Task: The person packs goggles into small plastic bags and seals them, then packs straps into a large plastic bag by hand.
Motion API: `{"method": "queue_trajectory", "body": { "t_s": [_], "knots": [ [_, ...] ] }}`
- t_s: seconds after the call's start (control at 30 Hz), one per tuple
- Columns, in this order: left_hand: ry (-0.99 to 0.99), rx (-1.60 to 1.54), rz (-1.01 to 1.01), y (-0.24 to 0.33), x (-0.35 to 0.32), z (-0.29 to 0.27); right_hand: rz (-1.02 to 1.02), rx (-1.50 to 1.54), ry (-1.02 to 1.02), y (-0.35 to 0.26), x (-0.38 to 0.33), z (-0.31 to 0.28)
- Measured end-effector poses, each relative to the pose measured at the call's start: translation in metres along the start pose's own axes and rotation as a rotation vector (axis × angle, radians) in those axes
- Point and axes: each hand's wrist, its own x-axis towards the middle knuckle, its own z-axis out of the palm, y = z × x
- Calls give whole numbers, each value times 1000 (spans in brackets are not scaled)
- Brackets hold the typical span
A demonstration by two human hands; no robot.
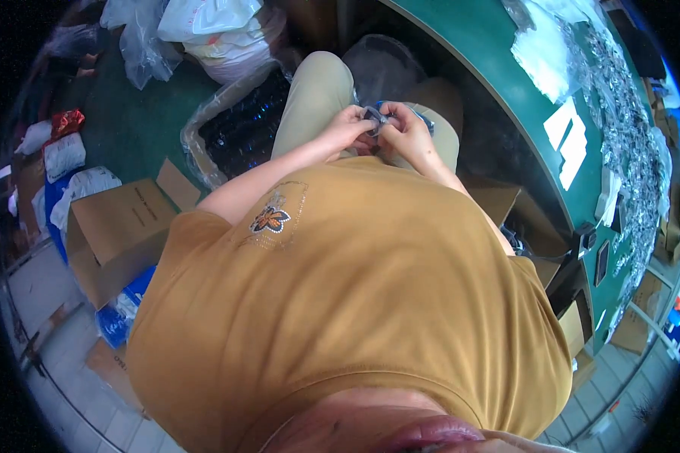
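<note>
Above my lap, my left hand point(345, 130) and my right hand point(408, 137) meet with fingers bent inward. Between their fingertips is a small grey, looped thing point(373, 116), perhaps thin cord or cable; its exact kind is too small to make out. Both hands pinch it, one from each side. Part of it is hidden behind the fingers. A bit of blue point(425, 118) shows just beyond my right hand, at my thigh. My knees in beige trousers point(321, 83) lie under and beyond the hands.
A curved green table point(499, 90) runs along the right, with many small clear plastic packets point(619, 143), white papers point(567, 140) and a phone point(601, 263). Left are a plastic-lined bin of dark shiny pieces point(245, 124), an open cardboard box point(121, 219) and white plastic bags point(215, 30).
</note>
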Motion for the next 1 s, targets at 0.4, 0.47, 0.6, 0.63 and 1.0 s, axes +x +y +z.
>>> {"method": "queue_trajectory", "body": {
  "t_s": [0.4,0.47,0.6,0.63,1.0],
  "knots": [
    [-113,2,130,1,-20,-17,-137,-274,93,20,9,-2],
    [-10,288,191,-1,-15,-24,-297,-540,152,8,3,3],
    [115,1052,404,10,-17,-22,-363,-930,78,-17,-12,8],
    [133,1017,408,15,-23,-17,-407,-930,116,-17,-14,7],
    [-68,1073,402,15,-29,-23,-473,-983,50,1,-10,1]
  ]
}}
